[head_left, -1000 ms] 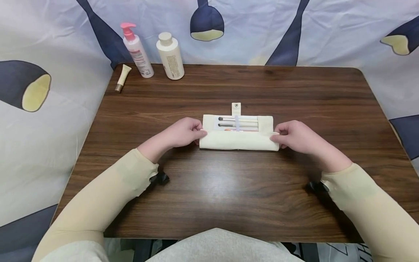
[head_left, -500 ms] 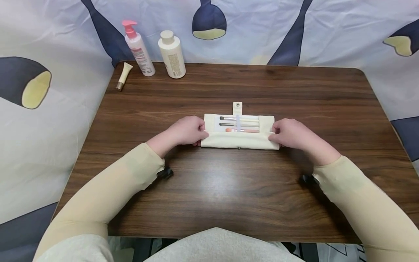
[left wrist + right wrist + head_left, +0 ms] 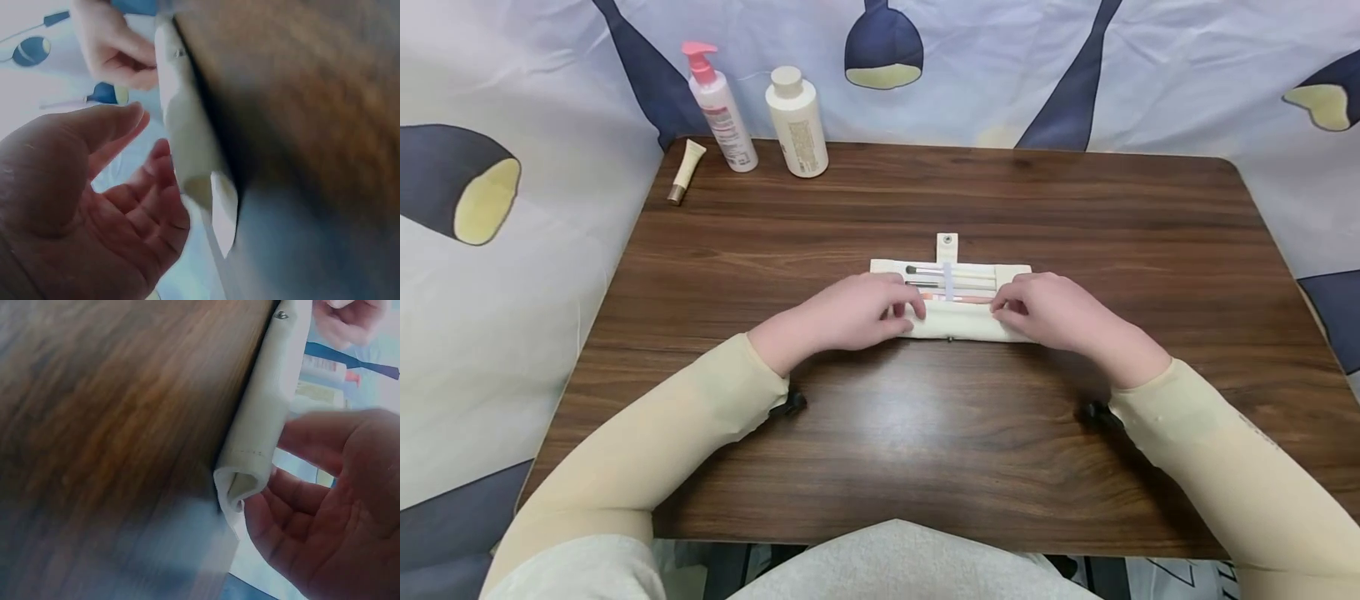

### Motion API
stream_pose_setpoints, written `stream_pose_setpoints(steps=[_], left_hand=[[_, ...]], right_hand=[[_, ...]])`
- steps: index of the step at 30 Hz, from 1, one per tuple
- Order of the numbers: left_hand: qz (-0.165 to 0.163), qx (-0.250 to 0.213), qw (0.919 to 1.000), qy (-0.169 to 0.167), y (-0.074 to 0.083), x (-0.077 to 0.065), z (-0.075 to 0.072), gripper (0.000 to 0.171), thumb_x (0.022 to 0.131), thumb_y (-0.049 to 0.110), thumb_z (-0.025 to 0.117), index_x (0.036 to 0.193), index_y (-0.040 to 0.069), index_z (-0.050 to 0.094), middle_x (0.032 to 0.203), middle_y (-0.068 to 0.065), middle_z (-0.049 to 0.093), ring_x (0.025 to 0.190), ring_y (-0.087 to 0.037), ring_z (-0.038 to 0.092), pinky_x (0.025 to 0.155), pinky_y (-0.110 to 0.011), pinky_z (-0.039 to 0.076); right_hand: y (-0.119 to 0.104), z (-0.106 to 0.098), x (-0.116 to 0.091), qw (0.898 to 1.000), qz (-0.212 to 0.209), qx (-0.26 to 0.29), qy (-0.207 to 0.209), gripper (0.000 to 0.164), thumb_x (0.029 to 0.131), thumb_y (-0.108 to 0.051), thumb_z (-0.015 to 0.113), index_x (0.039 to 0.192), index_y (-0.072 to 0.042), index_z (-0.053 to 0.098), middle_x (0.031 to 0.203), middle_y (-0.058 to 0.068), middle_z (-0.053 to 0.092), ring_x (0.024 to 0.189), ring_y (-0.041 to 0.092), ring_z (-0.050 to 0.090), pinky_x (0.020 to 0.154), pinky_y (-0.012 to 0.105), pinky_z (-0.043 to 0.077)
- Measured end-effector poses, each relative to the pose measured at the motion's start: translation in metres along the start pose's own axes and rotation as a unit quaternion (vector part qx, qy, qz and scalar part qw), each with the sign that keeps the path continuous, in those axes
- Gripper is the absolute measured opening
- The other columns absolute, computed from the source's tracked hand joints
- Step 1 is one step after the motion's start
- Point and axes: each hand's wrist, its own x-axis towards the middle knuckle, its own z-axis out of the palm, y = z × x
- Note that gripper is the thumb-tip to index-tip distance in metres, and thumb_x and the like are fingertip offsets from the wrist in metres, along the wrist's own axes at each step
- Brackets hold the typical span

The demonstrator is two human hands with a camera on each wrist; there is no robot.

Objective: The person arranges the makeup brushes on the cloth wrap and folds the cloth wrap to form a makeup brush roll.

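A cream brush roll lies partly rolled on the wooden table, its near side folded into a thick tube. On its flat far part, slim makeup brushes sit under a pale band, and a snap strap points away. My left hand is over the roll's left half, fingers relaxed and thumb apart from them. At the right half, my right hand has loosely bent fingers touching the top of the tube. The right wrist view shows the hollow end of the tube beside my fingers.
At the back left stand a pink pump bottle and a white capped bottle. A small cream tube lies near the table's left edge. A patterned cloth hangs behind the table.
Both hands have let go of the roll's ends and moved inward along it, the left farther than the right. More of the lowest pink brush showed half a second ago than at first.
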Motion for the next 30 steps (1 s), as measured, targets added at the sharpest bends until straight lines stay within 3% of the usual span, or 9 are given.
stream_pose_setpoints(steps=[4,11,20,25,30], left_hand=[[0.005,-0.009,0.9997,-0.024,0.001,0.000,0.007,0.016,0.100,0.019,0.065,0.114,0.020,0.072,0.099,0.002,0.061,0.087,-0.013,0.058,0.083,-0.032,0.051],[-0.016,0.003,0.9997,-0.017,0.000,0.003,0.013,0.030,0.098,0.017,0.065,0.128,0.018,0.063,0.096,0.001,0.059,0.084,-0.014,0.056,0.081,-0.033,0.050],[-0.034,0.066,0.9971,-0.016,0.010,-0.003,0.018,0.043,0.092,0.021,0.075,0.132,0.023,0.059,0.123,-0.005,0.052,0.107,-0.022,0.053,0.086,-0.041,0.055],[-0.039,0.084,0.9956,-0.010,0.014,-0.002,0.018,0.042,0.091,0.012,0.068,0.131,0.018,0.058,0.124,-0.006,0.054,0.111,-0.025,0.053,0.091,-0.041,0.055],[-0.041,0.101,0.9941,-0.003,0.014,-0.002,0.018,0.036,0.094,0.011,0.062,0.130,0.013,0.060,0.124,-0.007,0.058,0.110,-0.028,0.055,0.098,-0.042,0.052]], right_hand=[[-0.002,0.001,-0.002,1.000,0.001,0.006,-0.011,0.011,0.097,-0.024,0.072,0.104,-0.018,0.077,0.082,-0.004,0.060,0.069,0.012,0.052,0.067,0.032,0.045],[-0.005,0.005,-0.002,1.000,-0.007,-0.003,0.002,0.008,0.094,-0.022,0.076,0.101,-0.019,0.076,0.085,-0.003,0.061,0.070,0.013,0.053,0.065,0.033,0.045],[-0.009,0.005,-0.006,0.999,-0.020,-0.037,0.007,0.005,0.094,-0.021,0.077,0.097,-0.018,0.079,0.092,-0.002,0.066,0.070,0.013,0.058,0.063,0.037,0.051],[-0.009,0.003,-0.013,0.997,-0.038,-0.058,-0.012,0.029,0.088,-0.027,0.084,0.112,-0.013,0.077,0.103,0.003,0.066,0.084,0.019,0.060,0.073,0.042,0.055],[-0.006,0.004,-0.017,0.994,-0.070,-0.080,-0.021,0.044,0.082,-0.011,0.085,0.123,-0.009,0.070,0.114,0.008,0.065,0.101,0.030,0.060,0.086,0.049,0.055]])
